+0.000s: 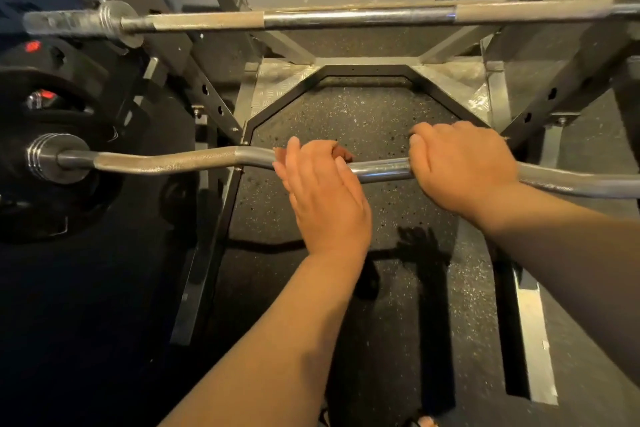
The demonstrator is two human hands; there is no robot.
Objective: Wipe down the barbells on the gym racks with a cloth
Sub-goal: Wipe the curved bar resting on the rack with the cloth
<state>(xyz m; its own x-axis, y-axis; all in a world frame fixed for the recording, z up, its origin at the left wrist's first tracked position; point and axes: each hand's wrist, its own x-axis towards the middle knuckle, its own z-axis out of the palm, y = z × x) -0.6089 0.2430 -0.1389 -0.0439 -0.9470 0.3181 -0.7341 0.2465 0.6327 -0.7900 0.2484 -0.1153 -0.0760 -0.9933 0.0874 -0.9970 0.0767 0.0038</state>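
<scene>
Left hand, right hand around curl bar

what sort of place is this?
A gym's free-weight area, most likely: a straight barbell on a steel rack, a curl bar, black weight plates, speckled rubber flooring.

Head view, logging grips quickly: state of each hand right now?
Left hand: fingers curled over the curved, knurled silver steel curl bar.
Right hand: gripping the same bar, fingers wrapped round it.
</scene>
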